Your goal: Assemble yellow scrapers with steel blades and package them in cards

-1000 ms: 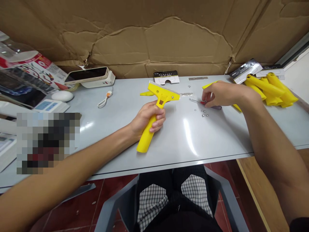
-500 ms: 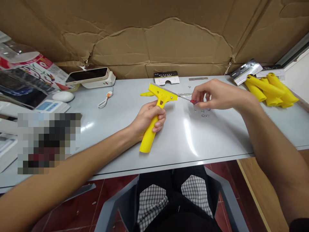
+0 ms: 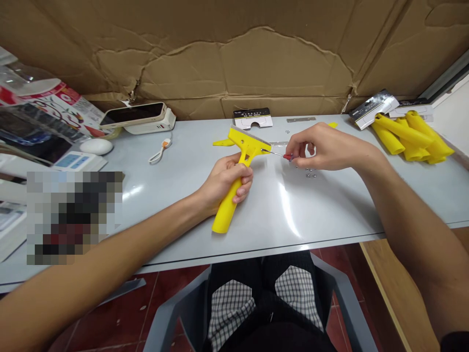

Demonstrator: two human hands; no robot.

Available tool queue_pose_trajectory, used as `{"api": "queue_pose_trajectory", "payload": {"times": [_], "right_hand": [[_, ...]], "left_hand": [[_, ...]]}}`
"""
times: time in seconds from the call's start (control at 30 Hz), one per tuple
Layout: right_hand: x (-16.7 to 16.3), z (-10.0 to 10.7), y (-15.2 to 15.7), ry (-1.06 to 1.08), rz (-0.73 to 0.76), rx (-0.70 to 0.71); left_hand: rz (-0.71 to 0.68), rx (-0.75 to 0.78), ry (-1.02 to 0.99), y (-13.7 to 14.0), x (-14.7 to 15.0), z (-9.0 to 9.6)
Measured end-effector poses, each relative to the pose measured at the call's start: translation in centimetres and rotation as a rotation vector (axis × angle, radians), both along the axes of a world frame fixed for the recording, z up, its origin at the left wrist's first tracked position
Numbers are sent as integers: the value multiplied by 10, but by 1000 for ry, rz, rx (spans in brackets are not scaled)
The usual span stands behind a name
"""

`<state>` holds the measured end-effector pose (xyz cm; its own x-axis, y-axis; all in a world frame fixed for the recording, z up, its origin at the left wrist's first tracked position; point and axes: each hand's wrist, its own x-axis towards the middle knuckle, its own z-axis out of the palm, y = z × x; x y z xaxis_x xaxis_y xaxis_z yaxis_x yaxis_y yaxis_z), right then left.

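Observation:
My left hand (image 3: 234, 181) is wrapped round the handle of a yellow scraper (image 3: 224, 215), its wide head tilted up and away from me. Between the fingers of my right hand (image 3: 318, 146) is a screwdriver (image 3: 277, 153) with a red and purple handle, mostly hidden by the fingers. The screwdriver's tip meets the right end of the scraper head, at a screw. Several small screws (image 3: 311, 175) lie on the table beneath my right hand. A flat metal blade (image 3: 279, 144) shows just behind the screwdriver. Beyond the scraper's left side lies a yellow piece (image 3: 223, 143).
Black-and-white card packaging (image 3: 252, 119) and another metal blade (image 3: 301, 119) lie at the back. Several yellow handles (image 3: 414, 139) are piled at the right beside more packaging (image 3: 373, 108). A phone (image 3: 134, 115), a white mouse (image 3: 95, 146) and a short cable (image 3: 159, 151) are on the left.
The screwdriver's tip has moved left and down from the scraper's edge onto the screw at the head's right end. My right hand has shifted slightly left; the scraper has turned a little.

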<state>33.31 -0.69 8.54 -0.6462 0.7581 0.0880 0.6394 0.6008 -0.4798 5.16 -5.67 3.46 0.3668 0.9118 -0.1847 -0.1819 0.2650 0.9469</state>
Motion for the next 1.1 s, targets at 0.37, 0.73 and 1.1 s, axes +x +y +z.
{"api": "queue_pose_trajectory", "payload": {"times": [0.37,0.73,1.1], "right_hand": [[-1,5,-4,-70,-51,50],[-8,1,-27,-127,-108,216],[-16,10,-31,166,-106,277]], "left_hand": [[13,17,50,-2,2,-2],[46,36,138,-8,10,2],[76,34,89,-4,10,-1]]}}
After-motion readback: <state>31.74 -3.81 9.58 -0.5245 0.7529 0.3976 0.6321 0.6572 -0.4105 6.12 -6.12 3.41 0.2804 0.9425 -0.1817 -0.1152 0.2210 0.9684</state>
